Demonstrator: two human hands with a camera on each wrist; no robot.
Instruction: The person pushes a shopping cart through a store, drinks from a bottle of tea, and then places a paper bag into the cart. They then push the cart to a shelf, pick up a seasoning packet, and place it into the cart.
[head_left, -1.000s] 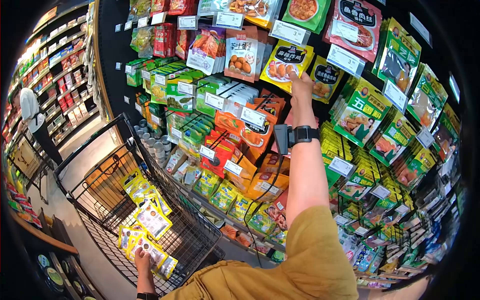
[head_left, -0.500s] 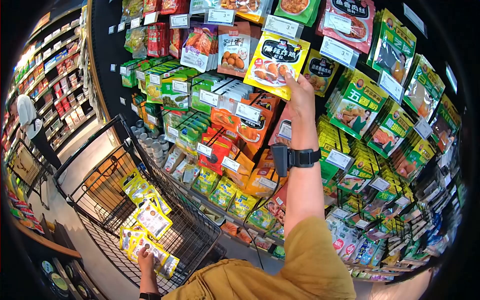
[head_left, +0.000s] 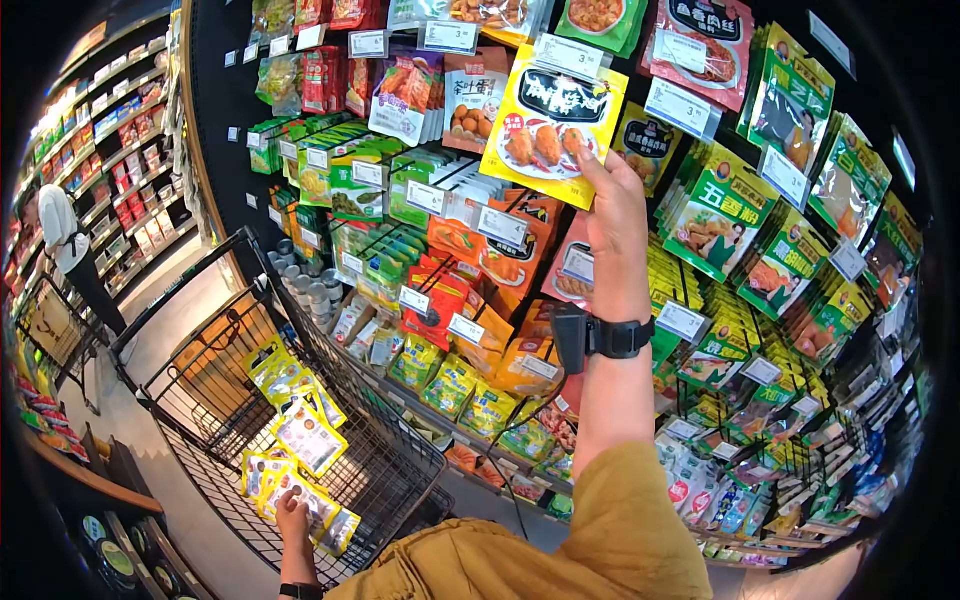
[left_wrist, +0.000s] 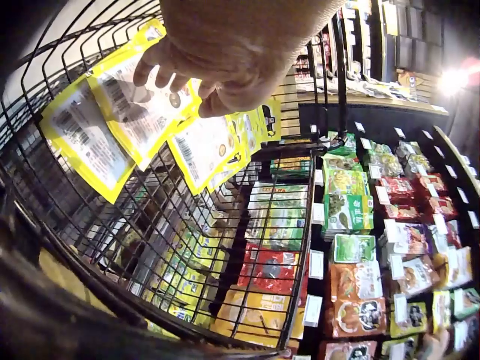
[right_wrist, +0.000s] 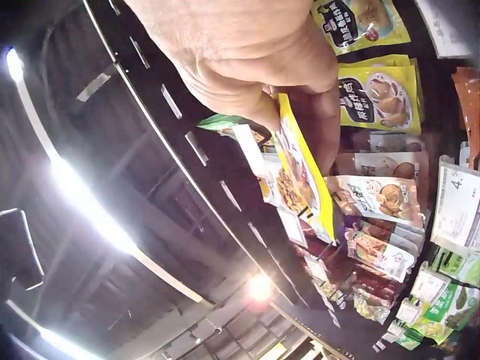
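My right hand (head_left: 618, 215) pinches a yellow seasoning packet (head_left: 540, 150) by its lower right edge, thumb on the front, fingers behind. Fried chicken is pictured on it, and it is held up in front of the shelf. From the side, the right wrist view shows the packet (right_wrist: 304, 172) between thumb and fingers. My left hand (head_left: 292, 520) is low over the shopping cart (head_left: 400, 450), above yellow packets (head_left: 308, 440) lying in it. In the left wrist view its fingers (left_wrist: 161, 75) are spread loosely over a packet back (left_wrist: 131, 105).
More yellow packets (right_wrist: 379, 97) hang on a hook behind the raised one. Green and yellow spice packets (head_left: 725, 215) hang to the right, with price tags (head_left: 685, 107) jutting out. A brown box (head_left: 215, 365) stands in the cart. A person (head_left: 68, 240) is in the aisle at left.
My right hand has drawn the yellow packet away from the display towards me, and it looks larger and lower. My left hand has stayed over the cart.
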